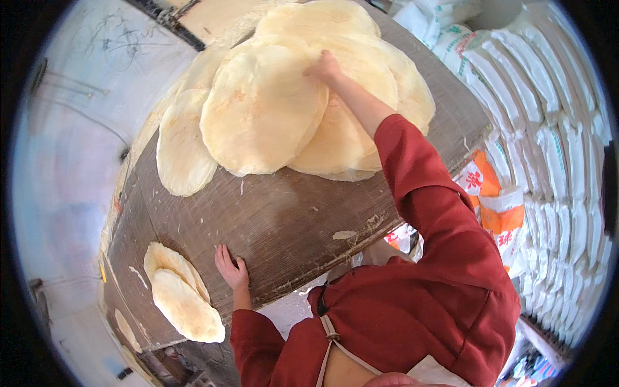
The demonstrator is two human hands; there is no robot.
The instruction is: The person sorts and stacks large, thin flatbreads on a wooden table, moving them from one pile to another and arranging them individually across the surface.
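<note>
Large, round, thin flatbreads lie overlapping on a brown wooden table. My right hand point(325, 68) reaches to the far pile and touches the upper right edge of the large top flatbread point(261, 111); whether its fingers pinch that edge is unclear. More flatbreads point(358, 63) spread beneath and behind it, and a narrower-looking one point(186, 145) lies at the pile's left. Palm down near the table's front edge, my left hand point(233, 271) rests with its fingers somewhat apart, holding nothing. Left of it, separate from the big pile, are overlapping flatbreads point(186, 305).
The brown table point(271, 213) bears scraps of dough or bread near its front edge. Stacked white sacks point(527, 87) stand along the right, with orange-and-white bags point(503, 217) beside the table. A pale wall point(72, 169) with cables runs along the left.
</note>
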